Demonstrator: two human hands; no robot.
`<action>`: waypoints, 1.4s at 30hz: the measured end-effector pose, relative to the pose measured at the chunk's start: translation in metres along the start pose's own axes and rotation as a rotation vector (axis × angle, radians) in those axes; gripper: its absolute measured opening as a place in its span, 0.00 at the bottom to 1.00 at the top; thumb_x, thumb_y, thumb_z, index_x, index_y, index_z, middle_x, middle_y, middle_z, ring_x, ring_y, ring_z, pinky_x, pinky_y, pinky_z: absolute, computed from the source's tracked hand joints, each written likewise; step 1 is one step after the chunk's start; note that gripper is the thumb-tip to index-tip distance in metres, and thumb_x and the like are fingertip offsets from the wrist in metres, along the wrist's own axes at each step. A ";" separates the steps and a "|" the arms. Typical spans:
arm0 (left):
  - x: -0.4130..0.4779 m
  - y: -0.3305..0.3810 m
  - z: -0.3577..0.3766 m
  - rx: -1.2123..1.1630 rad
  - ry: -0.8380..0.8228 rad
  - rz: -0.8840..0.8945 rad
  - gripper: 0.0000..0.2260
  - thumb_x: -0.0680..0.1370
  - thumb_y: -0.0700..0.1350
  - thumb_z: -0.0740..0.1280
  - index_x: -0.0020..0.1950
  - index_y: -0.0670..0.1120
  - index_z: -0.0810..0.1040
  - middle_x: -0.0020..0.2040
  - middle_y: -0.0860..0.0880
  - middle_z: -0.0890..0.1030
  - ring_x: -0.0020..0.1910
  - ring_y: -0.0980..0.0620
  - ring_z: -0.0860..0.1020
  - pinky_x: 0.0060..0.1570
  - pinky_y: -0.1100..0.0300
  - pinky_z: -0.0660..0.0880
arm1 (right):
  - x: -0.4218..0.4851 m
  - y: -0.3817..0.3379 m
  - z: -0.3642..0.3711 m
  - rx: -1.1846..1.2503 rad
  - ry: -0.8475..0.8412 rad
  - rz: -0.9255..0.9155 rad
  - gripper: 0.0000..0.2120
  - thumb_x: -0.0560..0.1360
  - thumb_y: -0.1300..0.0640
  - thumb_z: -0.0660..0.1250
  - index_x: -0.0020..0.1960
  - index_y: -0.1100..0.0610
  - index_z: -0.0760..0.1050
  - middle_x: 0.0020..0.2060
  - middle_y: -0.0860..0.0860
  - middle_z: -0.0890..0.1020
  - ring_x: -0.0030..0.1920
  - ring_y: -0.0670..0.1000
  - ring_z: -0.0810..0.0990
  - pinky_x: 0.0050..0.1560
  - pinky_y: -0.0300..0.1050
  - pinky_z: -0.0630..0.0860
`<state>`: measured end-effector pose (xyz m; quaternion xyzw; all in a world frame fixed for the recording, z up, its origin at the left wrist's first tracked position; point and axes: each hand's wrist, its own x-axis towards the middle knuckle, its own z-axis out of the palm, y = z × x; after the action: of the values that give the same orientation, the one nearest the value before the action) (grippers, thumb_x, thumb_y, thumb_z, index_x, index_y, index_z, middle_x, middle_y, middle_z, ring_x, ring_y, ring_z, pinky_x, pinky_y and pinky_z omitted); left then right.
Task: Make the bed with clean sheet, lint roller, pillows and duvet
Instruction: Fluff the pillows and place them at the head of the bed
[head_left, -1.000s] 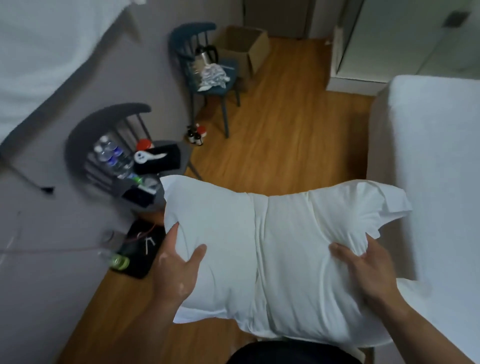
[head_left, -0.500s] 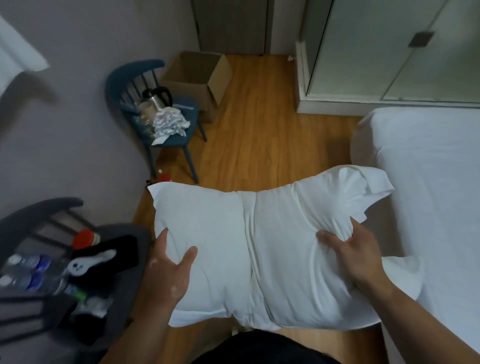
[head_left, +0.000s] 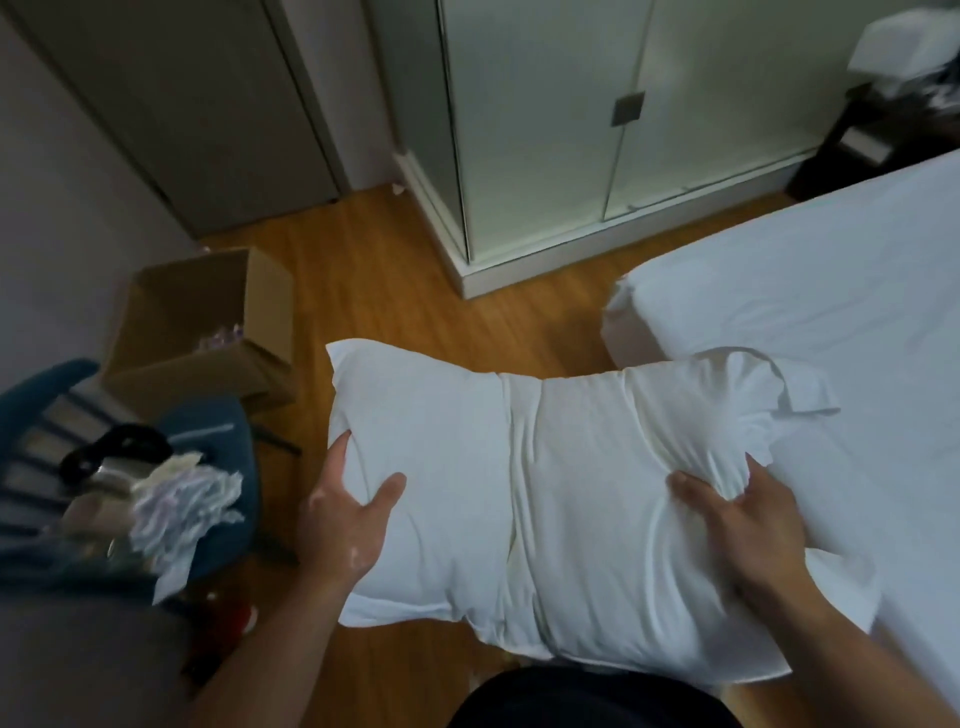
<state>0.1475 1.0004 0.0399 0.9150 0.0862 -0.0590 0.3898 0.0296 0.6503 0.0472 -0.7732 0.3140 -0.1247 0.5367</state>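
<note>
Pillow placement pending.
Left hand (head_left: 348, 525) and right hand (head_left: 737, 525) are gripping the plump white fabric pillow (head_left: 545, 493); white-sheeted bed (head_left: 831, 291) is awaiting pillows and duvet.

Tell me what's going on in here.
A person is making the bed and has a white pillow held out in front of them. The left hand grips its left end, and the right hand bunches the case near its right end. The pillow is held above the wooden floor, beside the bed. The bed already has a white sheet on it, and the pillow is not yet set down. A blue chair with clutter on its seat stands to the left.
</note>
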 end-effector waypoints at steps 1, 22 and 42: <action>0.029 0.008 0.006 -0.001 -0.010 0.002 0.35 0.74 0.62 0.70 0.77 0.56 0.61 0.72 0.49 0.72 0.68 0.42 0.71 0.65 0.43 0.73 | 0.025 -0.003 0.014 -0.006 0.011 0.007 0.08 0.72 0.55 0.76 0.45 0.47 0.78 0.42 0.40 0.83 0.41 0.41 0.81 0.41 0.41 0.73; 0.599 0.268 0.163 0.011 -0.223 0.031 0.34 0.75 0.57 0.72 0.77 0.54 0.62 0.69 0.45 0.74 0.65 0.39 0.72 0.65 0.45 0.72 | 0.550 -0.147 0.157 -0.087 0.272 0.107 0.10 0.71 0.51 0.76 0.51 0.45 0.80 0.45 0.38 0.84 0.46 0.45 0.82 0.48 0.47 0.76; 0.871 0.718 0.538 0.212 -0.694 0.592 0.36 0.73 0.58 0.74 0.77 0.54 0.62 0.71 0.45 0.74 0.67 0.39 0.72 0.65 0.46 0.71 | 0.908 -0.134 -0.006 0.057 0.904 0.471 0.11 0.72 0.49 0.74 0.53 0.48 0.80 0.46 0.41 0.84 0.48 0.48 0.82 0.53 0.51 0.78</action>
<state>1.1240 0.2190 0.0215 0.8611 -0.3206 -0.2563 0.3001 0.7747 0.1136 0.0404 -0.5353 0.6770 -0.3309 0.3816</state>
